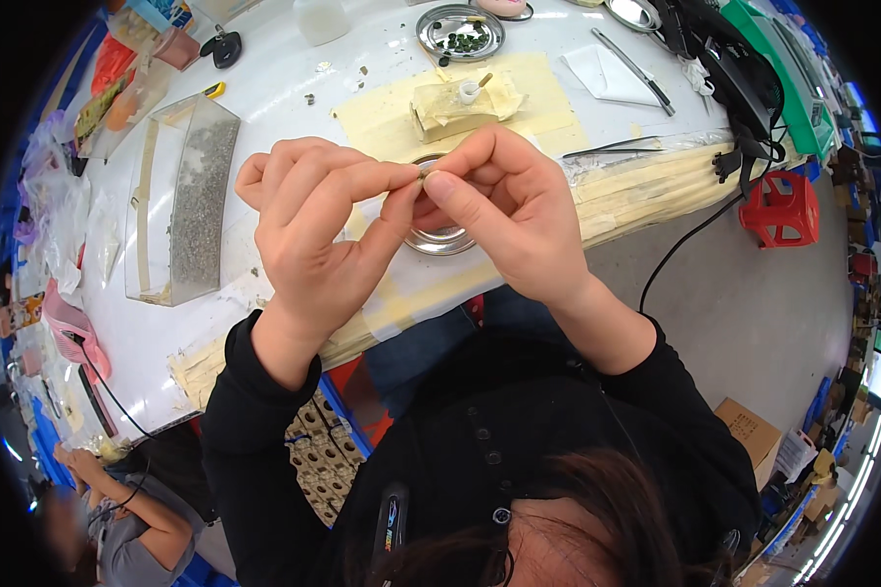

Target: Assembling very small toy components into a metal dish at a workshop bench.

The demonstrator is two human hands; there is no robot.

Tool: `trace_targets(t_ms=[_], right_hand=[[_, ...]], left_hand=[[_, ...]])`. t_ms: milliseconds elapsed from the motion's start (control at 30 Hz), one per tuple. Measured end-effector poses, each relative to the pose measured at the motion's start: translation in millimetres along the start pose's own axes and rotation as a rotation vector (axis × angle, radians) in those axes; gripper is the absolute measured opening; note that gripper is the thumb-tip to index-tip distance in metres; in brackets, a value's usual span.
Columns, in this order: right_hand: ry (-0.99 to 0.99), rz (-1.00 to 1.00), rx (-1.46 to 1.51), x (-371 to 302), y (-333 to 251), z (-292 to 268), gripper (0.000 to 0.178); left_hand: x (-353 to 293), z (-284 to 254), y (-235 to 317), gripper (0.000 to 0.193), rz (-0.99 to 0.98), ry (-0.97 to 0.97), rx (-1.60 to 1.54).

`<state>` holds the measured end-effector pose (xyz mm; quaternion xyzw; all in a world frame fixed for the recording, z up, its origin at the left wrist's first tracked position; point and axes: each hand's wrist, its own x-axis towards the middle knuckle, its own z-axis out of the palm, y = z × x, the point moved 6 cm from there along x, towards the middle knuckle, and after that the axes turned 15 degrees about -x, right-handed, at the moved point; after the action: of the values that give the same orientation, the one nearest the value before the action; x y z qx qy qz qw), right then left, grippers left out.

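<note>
My left hand point(318, 225) and my right hand point(519, 210) meet above the front part of the table. Thumb and index finger of each are pinched together at one spot, on something too small to make out. The other left fingers fan upward; those of the right curl inward. Below the hands lies a round shiny metal dish point(442, 243), largely covered by them. Just beyond stands a block wrapped in yellowish tape point(442, 117), with a small white cup point(469, 92) on top. A round metal tray point(426, 37) farther back holds several small dark green pieces.
Left stands a clear box point(147, 279) with grey grainy material. Dark tweezers point(612, 150) lie near the taped table edge point(646, 191). Behind them are white paper point(602, 78) and a slim metal tool point(631, 68). A red stool point(781, 207) is at right; a co-worker point(152, 528) sits lower left.
</note>
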<state>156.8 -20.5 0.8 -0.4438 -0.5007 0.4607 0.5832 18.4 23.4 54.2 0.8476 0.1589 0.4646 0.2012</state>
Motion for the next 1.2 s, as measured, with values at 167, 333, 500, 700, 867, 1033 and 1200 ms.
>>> trace_targets(t_ms=[167,333,500,700,867,1033,1200], right_hand=[[-0.178,0.274,0.373,2,13,5,0.012],[-0.207,0.299,0.431,2,13,7,0.012],[-0.089,0.115,0.232,4,9,0,0.011],[-0.006,-0.006,0.086,3,0,2,0.01],[-0.146,0.225,0.326,4,13,4,0.013],[-0.239,0.294,0.446,2,14,8,0.016],[-0.176,0.24,0.387,3,15,6,0.016]], left_hand=[[-6,6,-25,0.014,-0.32,0.044,-0.605],[-10,11,-30,0.014,-0.5,0.08,-0.854],[-2,0,-7,0.018,-0.041,0.03,-0.104],[-1,-1,12,0.02,0.105,0.054,0.165],[-6,1,-15,0.016,-0.196,0.023,-0.331],[-15,15,-33,0.01,-0.548,0.043,-1.007],[-7,5,-23,0.013,-0.306,0.041,-0.54]])
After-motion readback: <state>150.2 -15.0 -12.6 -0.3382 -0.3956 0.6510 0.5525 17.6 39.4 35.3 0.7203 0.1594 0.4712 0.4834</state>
